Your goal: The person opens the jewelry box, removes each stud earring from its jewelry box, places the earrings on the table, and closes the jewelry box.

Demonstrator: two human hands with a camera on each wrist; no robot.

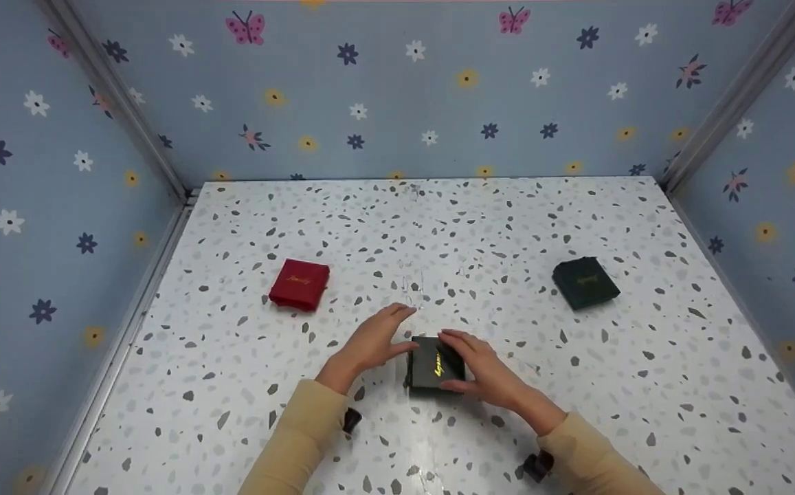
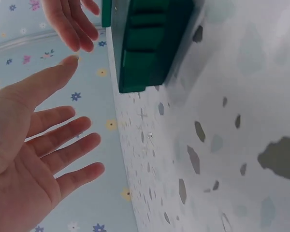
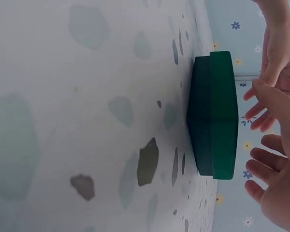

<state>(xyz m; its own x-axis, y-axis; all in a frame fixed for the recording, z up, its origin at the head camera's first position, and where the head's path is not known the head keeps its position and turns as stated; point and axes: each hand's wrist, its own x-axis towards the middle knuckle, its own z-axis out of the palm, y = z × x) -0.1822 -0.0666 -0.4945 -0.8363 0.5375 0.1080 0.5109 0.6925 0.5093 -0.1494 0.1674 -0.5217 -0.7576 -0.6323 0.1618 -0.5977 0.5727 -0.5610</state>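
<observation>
A small dark green box [image 1: 431, 368] with gold lettering on its lid sits on the table between my two hands. Its green lid [image 3: 223, 116] rests over a darker base, and one side in the left wrist view shows ridges on the green box [image 2: 147, 43]. My left hand [image 1: 373, 340] is at the box's left, fingers spread and thumb near the far left corner. Over the right side of the box is my right hand [image 1: 483, 371], fingers loosely bent and apart. In the wrist views both the left hand [image 2: 19, 183] and the right hand [image 3: 287, 188] hold nothing.
A red cloth pouch [image 1: 300, 284] with gold lettering lies farther back to the left. At the back right lies a dark green cloth pouch [image 1: 585, 282]. Flower-patterned walls [image 1: 397, 89] enclose the speckled white table [image 1: 466, 227] at the back and sides.
</observation>
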